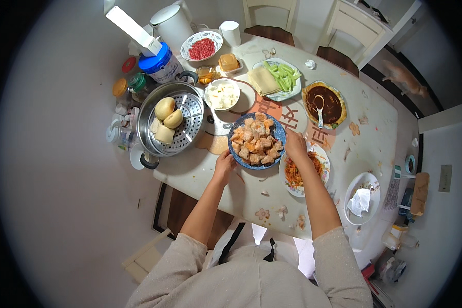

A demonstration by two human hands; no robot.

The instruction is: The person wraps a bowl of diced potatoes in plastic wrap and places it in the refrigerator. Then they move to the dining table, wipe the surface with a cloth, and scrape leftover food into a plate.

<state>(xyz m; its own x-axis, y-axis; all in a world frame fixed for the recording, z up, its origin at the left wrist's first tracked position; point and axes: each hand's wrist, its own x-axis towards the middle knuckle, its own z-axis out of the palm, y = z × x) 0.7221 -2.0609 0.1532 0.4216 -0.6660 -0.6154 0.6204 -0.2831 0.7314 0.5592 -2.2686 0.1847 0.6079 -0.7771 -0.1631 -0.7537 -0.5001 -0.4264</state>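
Note:
Between my hands is a blue patterned plate (235,154) heaped with pale, coated fried chunks (254,140). My left hand (225,164) grips its lower left rim, and my right hand (295,143) grips the right rim. Whether the plate rests on the table or is held just above it, I cannot tell. Under my right forearm, partly hidden, sits a white plate of shredded vegetables (294,175). A bowl of white rice (223,94) stands just beyond the blue plate, and a bowl of dark sauce (323,102) with a spoon is farther right.
A steel steamer pot (190,133) holding several buns (165,109) stands at left, near jars and a blue-lidded tub (159,63). Behind are a bowl of red seeds (202,49) and a plate of cut green vegetables (283,75). An oval dish (374,211) with crumpled tissue lies right.

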